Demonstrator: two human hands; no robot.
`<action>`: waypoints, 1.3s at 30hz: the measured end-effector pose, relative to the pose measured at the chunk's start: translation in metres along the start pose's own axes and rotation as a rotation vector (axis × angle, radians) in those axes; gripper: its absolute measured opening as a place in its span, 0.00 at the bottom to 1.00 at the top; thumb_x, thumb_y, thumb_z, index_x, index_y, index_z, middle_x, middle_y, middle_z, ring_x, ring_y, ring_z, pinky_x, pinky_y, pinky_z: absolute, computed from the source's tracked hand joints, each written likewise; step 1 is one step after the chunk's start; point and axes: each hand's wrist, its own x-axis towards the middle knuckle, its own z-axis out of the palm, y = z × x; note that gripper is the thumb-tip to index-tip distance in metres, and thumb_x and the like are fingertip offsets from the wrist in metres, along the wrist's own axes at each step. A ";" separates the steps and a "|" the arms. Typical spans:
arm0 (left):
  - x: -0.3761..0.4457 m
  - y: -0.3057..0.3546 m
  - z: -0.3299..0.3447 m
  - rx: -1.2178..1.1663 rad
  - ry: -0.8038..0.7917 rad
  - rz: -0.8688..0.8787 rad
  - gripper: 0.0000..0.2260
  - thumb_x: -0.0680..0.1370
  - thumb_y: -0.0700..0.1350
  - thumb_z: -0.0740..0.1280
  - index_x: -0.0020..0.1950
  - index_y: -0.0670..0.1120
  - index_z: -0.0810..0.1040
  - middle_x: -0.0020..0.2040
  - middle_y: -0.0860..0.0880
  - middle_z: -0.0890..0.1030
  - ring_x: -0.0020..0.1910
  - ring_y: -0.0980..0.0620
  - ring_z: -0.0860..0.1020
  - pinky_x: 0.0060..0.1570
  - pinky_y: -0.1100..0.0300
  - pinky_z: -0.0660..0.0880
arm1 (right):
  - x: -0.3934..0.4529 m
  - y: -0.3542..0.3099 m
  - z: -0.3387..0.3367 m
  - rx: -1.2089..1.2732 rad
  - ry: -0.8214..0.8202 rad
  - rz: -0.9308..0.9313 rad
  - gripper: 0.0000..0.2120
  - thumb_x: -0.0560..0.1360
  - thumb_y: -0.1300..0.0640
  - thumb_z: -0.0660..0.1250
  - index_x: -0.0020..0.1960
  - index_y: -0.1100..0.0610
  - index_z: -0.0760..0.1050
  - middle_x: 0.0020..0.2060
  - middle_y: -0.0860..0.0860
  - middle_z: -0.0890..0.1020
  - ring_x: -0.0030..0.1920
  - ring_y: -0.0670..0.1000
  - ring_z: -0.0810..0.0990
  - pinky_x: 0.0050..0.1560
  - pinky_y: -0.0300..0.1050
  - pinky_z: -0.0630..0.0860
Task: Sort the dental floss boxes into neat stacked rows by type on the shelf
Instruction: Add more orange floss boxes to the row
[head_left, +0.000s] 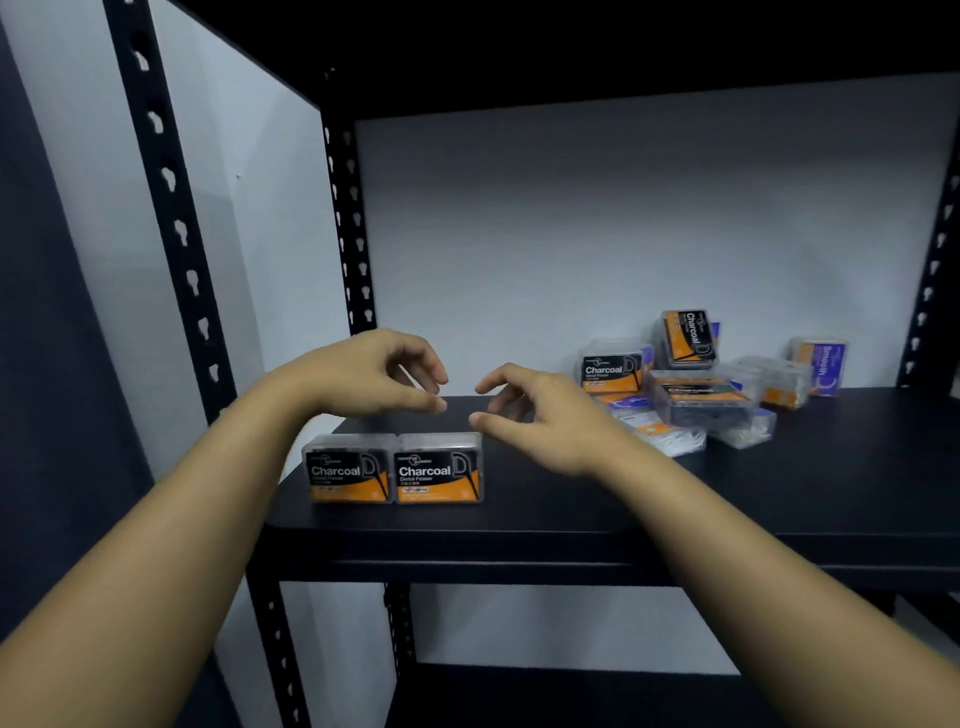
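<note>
Two black-and-orange Charcoal floss boxes stand upright side by side near the front left of the black shelf (727, 499): the left box (347, 472) and the right box (439, 470). My left hand (374, 376) hovers just above and behind them, fingers loosely curled, holding nothing. My right hand (540, 415) hovers beside the right box's top corner, also empty. At the back right lies a jumbled pile: Charcoal boxes (610, 370) (688, 338) (704, 402) mixed with purple Smooth boxes (823, 366) (649, 421).
Black perforated uprights frame the shelf at the left (171, 218), back left (350, 228) and right (935, 260). A shelf board overhead (571, 52) limits height. A white wall lies behind. A lower shelf (571, 696) shows below.
</note>
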 end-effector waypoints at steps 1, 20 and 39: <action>0.008 0.005 0.006 0.062 -0.002 0.001 0.11 0.72 0.52 0.78 0.52 0.55 0.83 0.48 0.56 0.86 0.47 0.55 0.84 0.54 0.53 0.80 | 0.001 0.000 -0.013 -0.080 -0.030 0.027 0.15 0.75 0.42 0.73 0.57 0.48 0.80 0.45 0.46 0.84 0.44 0.45 0.82 0.46 0.41 0.76; 0.139 0.118 0.083 0.314 -0.399 -0.131 0.11 0.77 0.51 0.72 0.54 0.45 0.82 0.43 0.53 0.84 0.42 0.51 0.82 0.52 0.49 0.81 | 0.003 0.053 -0.161 -0.488 -0.245 0.424 0.12 0.74 0.44 0.74 0.49 0.52 0.83 0.37 0.49 0.85 0.34 0.52 0.83 0.38 0.47 0.81; 0.211 0.129 0.132 0.300 0.203 -0.005 0.21 0.70 0.48 0.76 0.62 0.53 0.76 0.60 0.53 0.78 0.54 0.51 0.76 0.52 0.53 0.77 | 0.015 0.124 -0.201 -0.463 -0.344 0.281 0.15 0.67 0.40 0.77 0.49 0.46 0.82 0.46 0.43 0.83 0.48 0.46 0.82 0.54 0.49 0.81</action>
